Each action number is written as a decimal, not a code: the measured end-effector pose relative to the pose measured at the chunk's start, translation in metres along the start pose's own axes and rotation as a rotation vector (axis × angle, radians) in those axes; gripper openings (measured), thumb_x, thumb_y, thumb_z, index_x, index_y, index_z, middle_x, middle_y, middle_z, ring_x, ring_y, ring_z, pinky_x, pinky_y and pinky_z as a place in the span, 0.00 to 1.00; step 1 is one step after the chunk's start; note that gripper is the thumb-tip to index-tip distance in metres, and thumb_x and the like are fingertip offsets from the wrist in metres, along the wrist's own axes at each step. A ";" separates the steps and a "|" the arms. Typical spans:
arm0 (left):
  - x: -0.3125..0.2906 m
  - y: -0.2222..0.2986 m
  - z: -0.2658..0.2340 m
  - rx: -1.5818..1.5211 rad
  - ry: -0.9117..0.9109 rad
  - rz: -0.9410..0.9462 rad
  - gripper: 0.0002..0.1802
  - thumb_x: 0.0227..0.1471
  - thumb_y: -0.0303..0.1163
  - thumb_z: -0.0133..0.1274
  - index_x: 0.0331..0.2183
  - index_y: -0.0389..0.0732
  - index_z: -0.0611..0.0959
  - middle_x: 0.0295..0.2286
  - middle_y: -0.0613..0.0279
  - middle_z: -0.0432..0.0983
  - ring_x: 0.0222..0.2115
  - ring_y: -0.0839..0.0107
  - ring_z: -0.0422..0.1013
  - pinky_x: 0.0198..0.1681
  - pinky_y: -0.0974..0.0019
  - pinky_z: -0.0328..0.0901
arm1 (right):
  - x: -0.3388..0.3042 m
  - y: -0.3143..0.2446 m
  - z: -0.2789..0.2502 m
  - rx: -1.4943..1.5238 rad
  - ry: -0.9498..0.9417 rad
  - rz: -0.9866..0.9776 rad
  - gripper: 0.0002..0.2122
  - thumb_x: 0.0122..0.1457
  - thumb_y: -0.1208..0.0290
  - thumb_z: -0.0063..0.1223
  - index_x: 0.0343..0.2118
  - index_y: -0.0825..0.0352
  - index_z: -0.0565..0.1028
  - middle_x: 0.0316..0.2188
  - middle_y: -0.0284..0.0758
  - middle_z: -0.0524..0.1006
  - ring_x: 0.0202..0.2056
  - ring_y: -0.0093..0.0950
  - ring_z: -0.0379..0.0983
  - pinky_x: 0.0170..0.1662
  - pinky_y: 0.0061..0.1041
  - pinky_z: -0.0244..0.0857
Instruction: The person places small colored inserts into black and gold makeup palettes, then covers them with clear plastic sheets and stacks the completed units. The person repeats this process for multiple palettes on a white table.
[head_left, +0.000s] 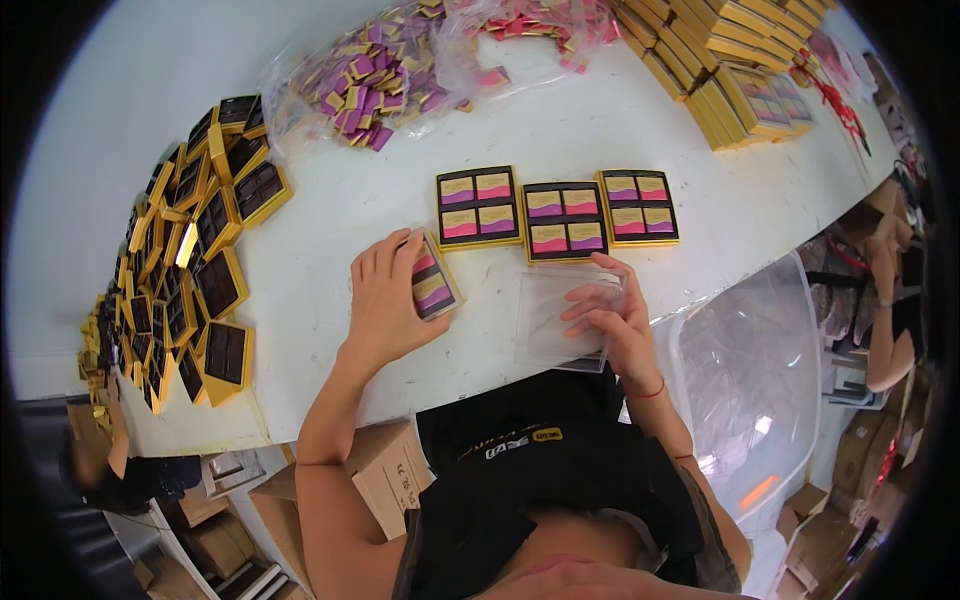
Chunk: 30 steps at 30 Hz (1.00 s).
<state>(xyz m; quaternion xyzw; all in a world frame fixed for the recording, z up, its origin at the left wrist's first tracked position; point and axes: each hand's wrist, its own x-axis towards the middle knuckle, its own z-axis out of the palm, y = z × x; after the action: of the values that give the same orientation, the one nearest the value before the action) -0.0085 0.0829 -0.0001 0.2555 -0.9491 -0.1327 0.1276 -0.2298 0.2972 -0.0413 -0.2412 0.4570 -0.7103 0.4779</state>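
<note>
My left hand (388,300) is closed around a small gold-edged box (433,285) on the white table. Pink and purple packets show in that box, partly hidden by my fingers, and a pale, clear-looking edge runs round it. My right hand (615,325) grips a clear plastic lid (545,315) near the table's front edge; possibly more than one is stacked there. Beyond my hands stand three open gold boxes in a row: a left one (478,219), a middle one (565,221) and a right one (640,222). Each has a black tray with pink and purple packets.
A heap of gold boxes with black trays (215,215) covers the left side. Bags of purple packets (365,90) and pink packets (560,30) lie at the back. Stacked gold boxes (730,105) stand far right. Right of me is a clear plastic bin (750,370); another person's arm (882,260) shows beyond.
</note>
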 end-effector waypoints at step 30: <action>0.003 0.033 -0.017 -0.036 -0.097 0.263 0.69 0.25 0.49 0.75 0.63 0.35 0.55 0.63 0.43 0.51 0.63 0.46 0.49 0.64 0.45 0.43 | 0.017 0.014 0.024 -0.031 -0.226 0.036 0.29 0.56 0.78 0.52 0.61 0.63 0.56 0.38 0.42 0.77 0.37 0.26 0.77 0.37 0.23 0.73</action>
<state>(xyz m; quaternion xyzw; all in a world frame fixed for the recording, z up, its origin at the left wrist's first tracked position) -0.0209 0.1060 0.0272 0.1200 -0.9769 -0.1441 0.1022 -0.2119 0.2703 -0.0444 -0.3191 0.4153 -0.6627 0.5353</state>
